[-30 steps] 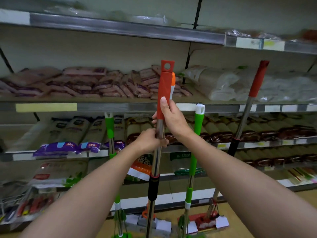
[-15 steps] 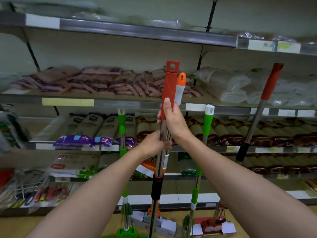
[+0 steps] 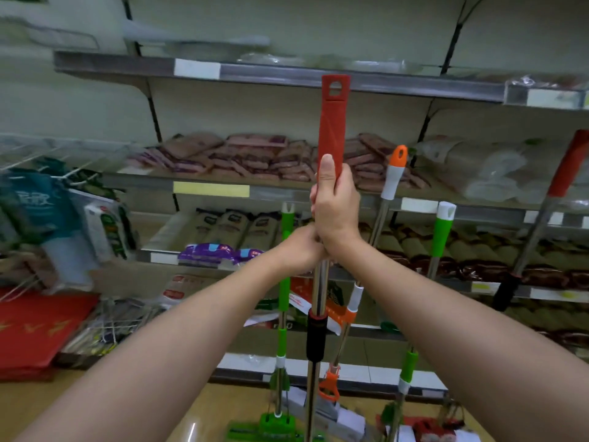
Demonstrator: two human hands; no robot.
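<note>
I hold the red-gripped steel mop handle [image 3: 331, 122] upright before the shelves — right hand [image 3: 334, 208] wrapped round its grip, left hand [image 3: 301, 248] clasping the shaft just below.

red-gripped mop [image 3: 333, 122] (steel shaft, black collar), green-handled mops [image 3: 443, 232]

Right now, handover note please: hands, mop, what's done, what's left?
Right hand grips the red-gripped steel-pole mop at the base of its grip, thumb along it.
Left hand grips the pole just below.
Mop upright before the metal shop shelves; its head is out of view.
Done: mop in hand, apart from the green-handled mop and orange-capped mop.
Left: probably carry it off or rack it.
</note>
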